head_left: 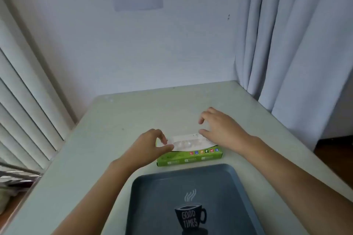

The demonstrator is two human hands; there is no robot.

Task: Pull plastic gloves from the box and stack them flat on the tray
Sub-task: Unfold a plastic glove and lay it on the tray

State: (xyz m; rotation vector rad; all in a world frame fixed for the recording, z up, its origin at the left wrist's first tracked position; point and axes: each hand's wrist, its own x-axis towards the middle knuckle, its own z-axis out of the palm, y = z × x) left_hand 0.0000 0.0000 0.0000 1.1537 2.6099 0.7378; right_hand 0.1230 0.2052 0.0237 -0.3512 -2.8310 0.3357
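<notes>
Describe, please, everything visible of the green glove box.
The glove box is a low, long carton, green-sided with small coloured icons along the front and a white top. It lies flat on the table just beyond the dark tray. Its top opening shows crumpled clear gloves. The left hand curls over its left end, the right hand spreads over its right end; whether either touches it is unclear.

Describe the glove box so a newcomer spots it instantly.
On the pale table, find the dark tray printed with a coffee cup. Just behind it lies a low, long box. It is the only bright green thing there, with a white top opening showing clear plastic.
</notes>
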